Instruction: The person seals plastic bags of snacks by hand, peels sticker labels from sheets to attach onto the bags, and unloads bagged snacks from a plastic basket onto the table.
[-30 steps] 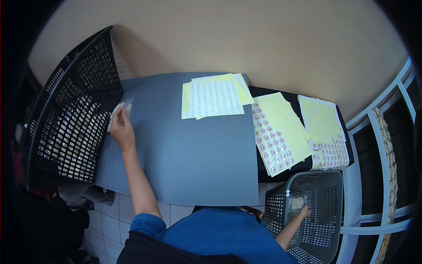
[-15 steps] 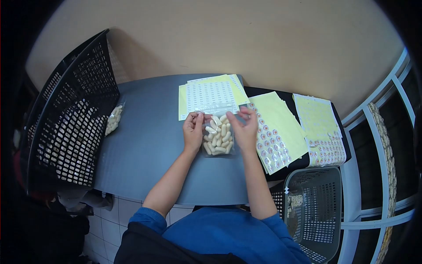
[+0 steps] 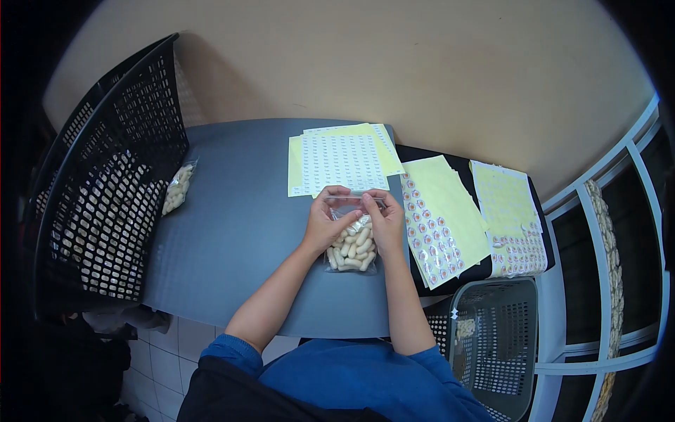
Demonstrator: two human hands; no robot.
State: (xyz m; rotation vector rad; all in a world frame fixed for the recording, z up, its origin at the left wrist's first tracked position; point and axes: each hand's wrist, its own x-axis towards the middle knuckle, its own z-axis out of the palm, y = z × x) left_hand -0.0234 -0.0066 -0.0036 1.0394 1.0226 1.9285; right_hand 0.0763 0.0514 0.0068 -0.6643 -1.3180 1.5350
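A clear plastic bag (image 3: 353, 251) of pale, oblong pieces stands over the grey table in front of me, its top edge between my two hands. My left hand (image 3: 330, 219) grips the left side of the top, thumb laid across the front of the bag. On the other side, my right hand (image 3: 383, 216) holds the right top corner with thumb and fingers. Just beyond the hands lie sheets of small printed labels (image 3: 342, 160). What the pieces are, I cannot make out.
At the left stands a large black basket (image 3: 112, 183) holding many filled bags. One more filled bag (image 3: 178, 188) leans by it on the table (image 3: 232, 239). Right of my hands are sheets of round stickers (image 3: 443, 218) and another sticker stack (image 3: 510, 218). Below them sits a grey basket (image 3: 499, 344).
My right hand has come back onto the bag's top corner from beside it. The left thumb now lies across the bag's front. The bag sits slightly lower in view.
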